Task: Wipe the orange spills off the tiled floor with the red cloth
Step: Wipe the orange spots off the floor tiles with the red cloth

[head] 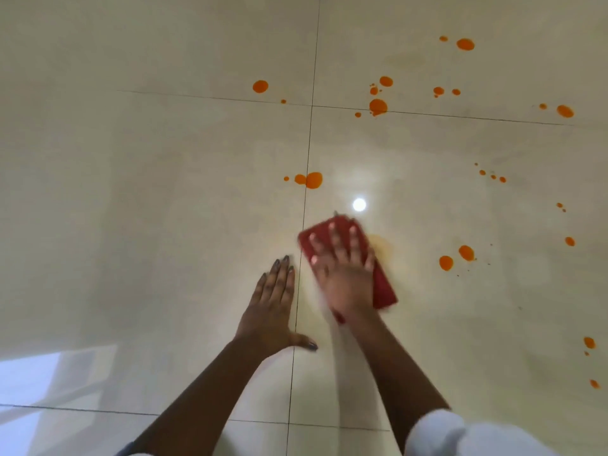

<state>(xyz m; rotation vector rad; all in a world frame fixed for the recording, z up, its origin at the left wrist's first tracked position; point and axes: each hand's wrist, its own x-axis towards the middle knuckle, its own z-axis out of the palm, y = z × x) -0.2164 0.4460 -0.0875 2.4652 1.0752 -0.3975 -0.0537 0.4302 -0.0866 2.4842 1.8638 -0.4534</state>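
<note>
The blurred right hand (345,278) hides much of the red cloth (383,287).

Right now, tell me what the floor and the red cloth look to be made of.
Floor: looks like glazed ceramic or porcelain tile, cream and glossy; thin dark grout lines cross it and a lamp glare mirrors in it. Red cloth: probably a soft, matte woven or microfibre fabric, lying flat under the right hand; its weave is too blurred to tell.

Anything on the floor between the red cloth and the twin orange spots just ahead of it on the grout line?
Nothing visible. The red cloth lies flat under the right hand, and only bare tile separates it from the twin spots ahead. The left hand rests flat beside the cloth, out of that path.
</note>
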